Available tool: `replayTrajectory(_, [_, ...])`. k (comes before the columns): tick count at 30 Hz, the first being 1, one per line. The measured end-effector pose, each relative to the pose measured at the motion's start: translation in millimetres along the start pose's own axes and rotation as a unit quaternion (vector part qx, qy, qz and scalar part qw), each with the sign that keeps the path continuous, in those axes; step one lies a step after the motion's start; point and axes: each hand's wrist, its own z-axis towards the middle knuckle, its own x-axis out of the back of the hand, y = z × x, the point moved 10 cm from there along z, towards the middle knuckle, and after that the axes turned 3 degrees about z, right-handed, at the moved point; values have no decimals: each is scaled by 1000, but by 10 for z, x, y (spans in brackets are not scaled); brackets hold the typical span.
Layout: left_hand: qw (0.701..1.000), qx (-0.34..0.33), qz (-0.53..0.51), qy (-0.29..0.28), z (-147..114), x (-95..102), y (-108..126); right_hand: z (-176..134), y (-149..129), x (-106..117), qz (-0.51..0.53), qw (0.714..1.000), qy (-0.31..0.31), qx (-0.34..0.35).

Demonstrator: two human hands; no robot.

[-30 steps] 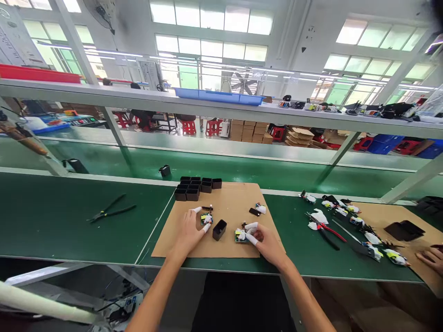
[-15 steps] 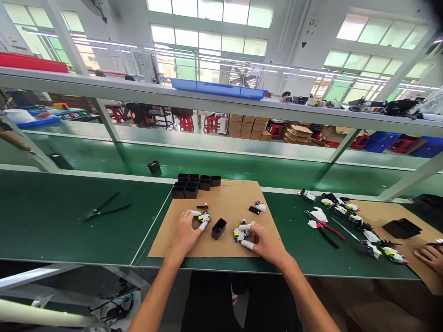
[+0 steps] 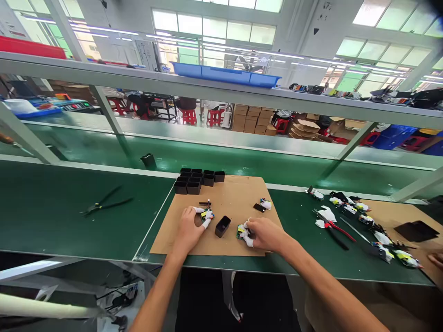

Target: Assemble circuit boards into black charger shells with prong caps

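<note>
My left hand [image 3: 188, 230], white covers on its fingertips, grips a small circuit board [image 3: 207, 215] with yellow and white parts between thumb and fingers. A short black strip lies just beyond that board. My right hand [image 3: 265, 233], also in white fingertip covers, closes on a second circuit board [image 3: 241, 232]; the fingers hide its right side. Between the hands an open black box [image 3: 222, 226] stands on a brown cardboard sheet [image 3: 204, 248]. Farther off on the cardboard sit a black flat piece [image 3: 259, 207] and another white-wrapped board [image 3: 266, 204].
Several open black boxes [image 3: 194, 186] stand grouped at the sheet's far left corner. Black-handled pliers [image 3: 107, 204] lie on the left. To the right are red-handled pliers [image 3: 337, 230], several boards and part of another person's hand [image 3: 436, 259]. A shelf crosses above the bench.
My right hand has turned and now covers more of its board. My left hand keeps its hold with little change. The whole view has shifted slightly.
</note>
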Motion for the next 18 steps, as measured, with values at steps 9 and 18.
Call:
replayTrajectory(9, [1000,0,-5,6,8,-24,-23,99,-83,-74,-90,995,-52,-8])
replayTrajectory(18, [1000,1,-4,10,-8,-31,-29,81,-62,-127,-93,994,-49,-29])
